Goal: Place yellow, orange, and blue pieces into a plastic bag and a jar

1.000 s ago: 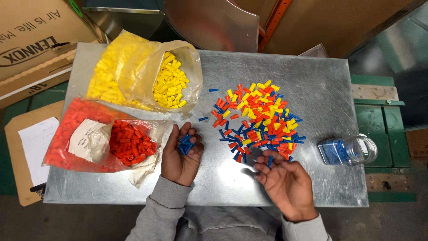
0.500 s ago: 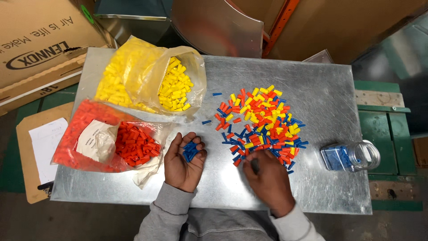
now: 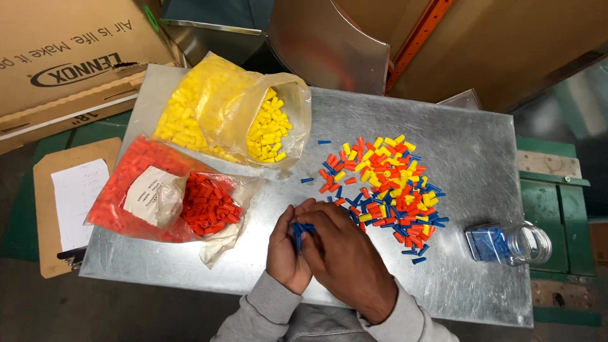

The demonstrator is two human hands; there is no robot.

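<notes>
The right hand (image 3: 345,253) has left the mixed pile (image 3: 380,190) and now meets the left hand (image 3: 286,250), both closed over blue caps (image 3: 297,229) near the table's (image 3: 481,145) front edge

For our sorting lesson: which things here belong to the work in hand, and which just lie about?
In use: left hand, right hand, blue pieces, mixed pile, clear jar, yellow bag, red bag.
Lying about: clipboard, cardboard box.

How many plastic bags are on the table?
2. The yellow-filled bag lies at the far left of the metal table; the red-filled bag lies just in front of it, left of the hands.
</notes>
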